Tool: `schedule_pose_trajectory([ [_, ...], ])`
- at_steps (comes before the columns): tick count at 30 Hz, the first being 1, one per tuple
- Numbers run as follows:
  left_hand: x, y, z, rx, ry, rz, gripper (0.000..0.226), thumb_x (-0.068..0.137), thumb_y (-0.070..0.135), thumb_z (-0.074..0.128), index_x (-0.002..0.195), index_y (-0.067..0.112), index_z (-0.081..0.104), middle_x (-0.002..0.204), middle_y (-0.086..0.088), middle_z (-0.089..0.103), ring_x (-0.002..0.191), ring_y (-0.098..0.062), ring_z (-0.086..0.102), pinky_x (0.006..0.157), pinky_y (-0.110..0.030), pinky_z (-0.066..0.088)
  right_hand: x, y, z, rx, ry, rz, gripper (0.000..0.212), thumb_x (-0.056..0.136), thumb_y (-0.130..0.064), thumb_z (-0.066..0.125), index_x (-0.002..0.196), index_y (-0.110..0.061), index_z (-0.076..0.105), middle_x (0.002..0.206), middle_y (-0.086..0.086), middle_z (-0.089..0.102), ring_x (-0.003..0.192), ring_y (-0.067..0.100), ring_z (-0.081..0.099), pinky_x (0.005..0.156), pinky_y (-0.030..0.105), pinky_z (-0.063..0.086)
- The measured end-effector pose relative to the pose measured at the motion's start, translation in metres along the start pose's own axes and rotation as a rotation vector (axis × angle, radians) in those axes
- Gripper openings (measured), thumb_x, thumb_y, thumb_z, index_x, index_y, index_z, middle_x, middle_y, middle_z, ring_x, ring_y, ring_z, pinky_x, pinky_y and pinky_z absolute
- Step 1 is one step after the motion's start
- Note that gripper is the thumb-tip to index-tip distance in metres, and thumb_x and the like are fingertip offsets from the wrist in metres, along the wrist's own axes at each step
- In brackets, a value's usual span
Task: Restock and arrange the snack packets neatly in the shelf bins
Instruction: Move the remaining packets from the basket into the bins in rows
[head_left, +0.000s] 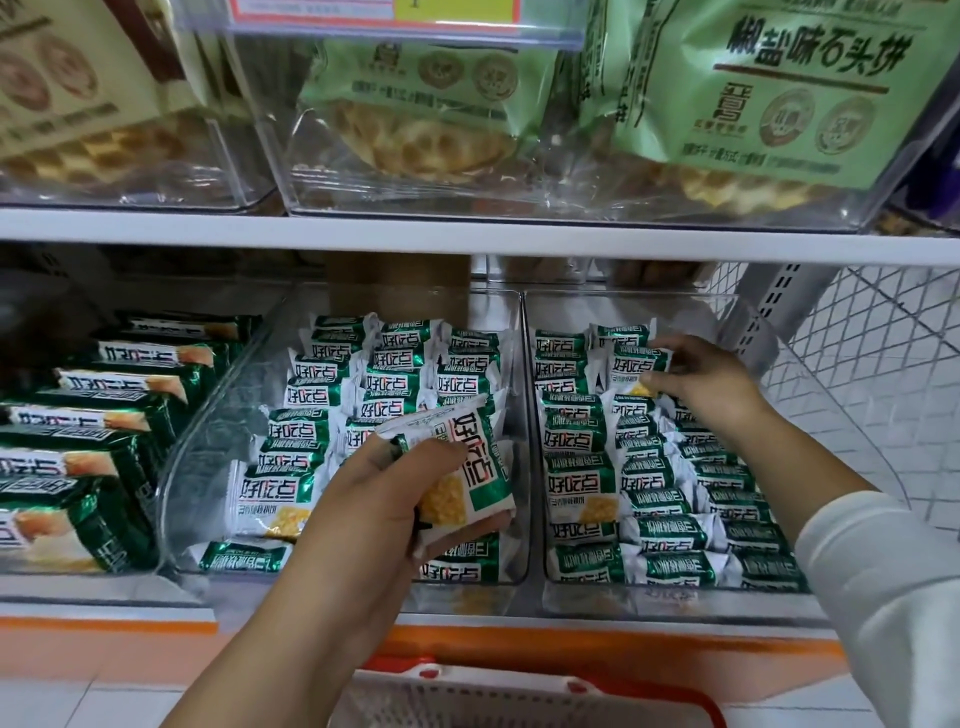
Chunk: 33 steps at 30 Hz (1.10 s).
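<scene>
Basket: a white lattice basket (467, 696) with a red handle sits at the bottom edge, below the orange shelf lip.
Left hand: the left hand (379, 499) is raised over the front of the middle bin, fingers and thumb curled round the held packet.
Held packet: the held packet (470, 462) is white and green with a yellow biscuit picture, tilted, clear of the rows beneath (a second white edge shows under it, though I cannot tell whether that is another packet).
Middle bin: the clear middle bin (200, 457) holds the same small packets in rough rows, upright at the back and a few lying flat at the front.
Right bin: the right bin (623, 297) stands just beside it, the walls touching, filled front to back with overlapping packets.
Right hand: the right hand (706, 387), in a white sleeve (883, 571), reaches deep into the right bin, well apart from the left one.
Rear packet: the rear packet (636, 364) is pinched between its fingers above and thumb below.
Large packs: bigger green large packs (104, 415) lie stacked left of the middle bin.
Wire mesh: white wire mesh (857, 338) closes the right side.
Upper shelf: above the white shelf board (467, 231), clear tubs hold green bags (753, 104) of round biscuits.
</scene>
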<state>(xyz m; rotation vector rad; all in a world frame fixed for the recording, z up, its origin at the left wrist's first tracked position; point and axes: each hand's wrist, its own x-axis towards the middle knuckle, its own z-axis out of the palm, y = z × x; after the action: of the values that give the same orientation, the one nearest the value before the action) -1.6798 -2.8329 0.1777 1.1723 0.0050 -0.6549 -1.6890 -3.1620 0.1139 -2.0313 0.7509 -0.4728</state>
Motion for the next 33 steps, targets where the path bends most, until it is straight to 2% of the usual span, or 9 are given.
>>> schedule_pose_trajectory([
  [4, 0.002, -0.003, -0.001, 0.009, 0.006, -0.006, 0.031, 0.062, 0.012, 0.069, 0.086, -0.001, 0.053, 0.092, -0.027, 0.072, 0.082, -0.038, 0.073, 0.063, -0.044, 0.062, 0.006, 0.0, 0.013, 0.0, 0.063, 0.027, 0.054, 0.081, -0.015, 0.077, 0.127, -0.014, 0.05, 0.117, 0.008, 0.054, 0.094, 0.025, 0.056, 0.079, 0.037, 0.051],
  [12, 0.005, -0.01, -0.004, 0.123, -0.042, -0.01, 0.029, 0.063, 0.022, 0.075, 0.086, 0.009, 0.065, 0.098, -0.021, 0.073, 0.096, -0.034, 0.071, 0.086, -0.045, 0.056, -0.001, -0.007, 0.014, -0.137, 0.101, 0.027, 0.066, 0.082, -0.028, 0.076, 0.138, -0.015, 0.044, 0.131, 0.011, 0.055, 0.1, 0.025, 0.058, 0.078, 0.029, 0.046],
  [16, -0.001, -0.011, -0.001, 0.191, -0.078, 0.032, 0.037, 0.065, 0.027, 0.074, 0.099, 0.014, 0.07, 0.095, -0.013, 0.075, 0.079, -0.019, 0.068, 0.067, -0.031, 0.046, -0.058, -0.043, 0.0, -0.006, 0.219, -0.084, 0.041, 0.09, -0.024, 0.064, 0.129, -0.017, 0.052, 0.112, 0.011, 0.064, 0.093, 0.024, 0.062, 0.072, 0.027, 0.047],
  [19, -0.005, -0.014, 0.002, 0.165, -0.131, 0.043, 0.04, 0.071, 0.023, 0.072, 0.109, 0.011, 0.069, 0.098, -0.014, 0.075, 0.083, -0.02, 0.07, 0.072, -0.031, 0.053, -0.136, -0.078, -0.007, 0.098, -0.029, -0.144, 0.014, 0.093, -0.036, 0.057, 0.105, -0.031, 0.063, 0.096, -0.007, 0.07, 0.086, 0.008, 0.066, 0.073, 0.027, 0.053],
  [21, -0.008, -0.018, 0.004, 0.172, -0.149, 0.056, 0.043, 0.071, 0.023, 0.073, 0.111, 0.012, 0.069, 0.1, -0.014, 0.075, 0.084, -0.022, 0.071, 0.074, -0.034, 0.056, -0.178, -0.097, -0.003, 0.139, -0.269, -0.104, 0.024, 0.087, -0.048, 0.057, 0.109, -0.04, 0.062, 0.099, -0.02, 0.067, 0.082, -0.007, 0.064, 0.068, 0.014, 0.05],
  [24, -0.014, -0.028, 0.008, 0.229, -0.166, 0.081, 0.042, 0.068, 0.033, 0.077, 0.107, 0.018, 0.072, 0.1, -0.016, 0.074, 0.083, -0.025, 0.069, 0.079, -0.043, 0.058, -0.204, -0.097, 0.009, 0.224, -0.375, -0.044, 0.033, 0.086, -0.036, 0.066, 0.118, -0.04, 0.057, 0.108, -0.016, 0.065, 0.08, 0.0, 0.067, 0.063, 0.012, 0.05],
  [27, -0.015, -0.036, 0.009, 0.588, -0.076, 0.32, 0.027, 0.083, 0.038, 0.072, 0.109, 0.034, 0.069, 0.104, 0.002, 0.072, 0.094, -0.018, 0.067, 0.083, -0.037, 0.058, -0.191, -0.087, 0.003, 0.195, -0.252, -0.062, 0.029, 0.087, -0.028, 0.069, 0.113, -0.038, 0.061, 0.098, -0.011, 0.072, 0.078, 0.008, 0.068, 0.065, 0.018, 0.052],
  [29, -0.011, -0.038, 0.006, 0.983, -0.002, 0.544, 0.045, 0.087, 0.043, 0.067, 0.13, 0.043, 0.054, 0.126, 0.018, 0.055, 0.117, -0.005, 0.052, 0.098, -0.025, 0.046, -0.166, -0.075, -0.011, 0.141, -0.083, -0.065, 0.028, 0.089, -0.027, 0.067, 0.113, -0.038, 0.061, 0.094, -0.005, 0.072, 0.067, 0.013, 0.066, 0.056, 0.018, 0.047],
  [33, -0.003, -0.044, 0.006, 1.305, -0.072, 0.502, 0.069, 0.095, 0.05, 0.054, 0.153, 0.041, 0.018, 0.156, 0.015, 0.026, 0.14, -0.007, 0.024, 0.111, -0.024, 0.026, -0.1, -0.04, -0.031, -0.089, 0.146, -0.095, 0.034, 0.092, -0.02, 0.064, 0.123, -0.032, 0.058, 0.109, 0.0, 0.063, 0.063, 0.021, 0.059, 0.041, 0.01, 0.036],
])
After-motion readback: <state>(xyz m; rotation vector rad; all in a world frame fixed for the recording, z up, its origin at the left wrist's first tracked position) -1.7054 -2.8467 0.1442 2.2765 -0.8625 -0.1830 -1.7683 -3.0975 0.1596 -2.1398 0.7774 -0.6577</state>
